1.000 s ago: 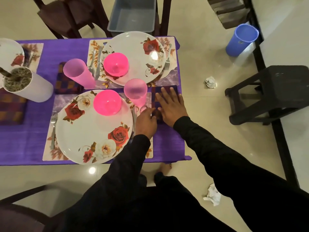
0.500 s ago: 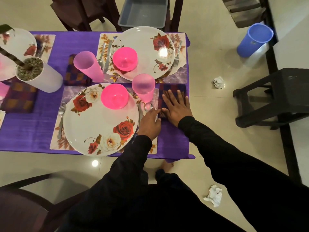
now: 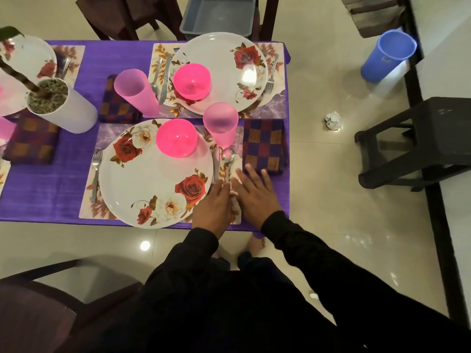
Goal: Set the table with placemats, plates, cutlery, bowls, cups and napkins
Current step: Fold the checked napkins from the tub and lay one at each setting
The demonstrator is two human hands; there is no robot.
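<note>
Spoon [image 3: 227,161] lies lengthwise, bowl toward frame top, beside the near plate [image 3: 153,179]; pink cup [image 3: 221,124] stands above, checked napkin [image 3: 263,146] right. Left hand [image 3: 212,207] and right hand [image 3: 256,193] hover with fingers relaxed, grasping nothing.

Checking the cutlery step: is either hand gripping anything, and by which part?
Right hand holds nothing, fingers spread. Left hand covers the spoon handle; a grip cannot be told.

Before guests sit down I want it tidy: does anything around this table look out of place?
Yes, on the floor. A crumpled paper ball lies right of the table, near the black stool, and a blue cup stands on the tiles beyond it. The near place setting looks orderly, napkin flat beside the placemat.
</note>
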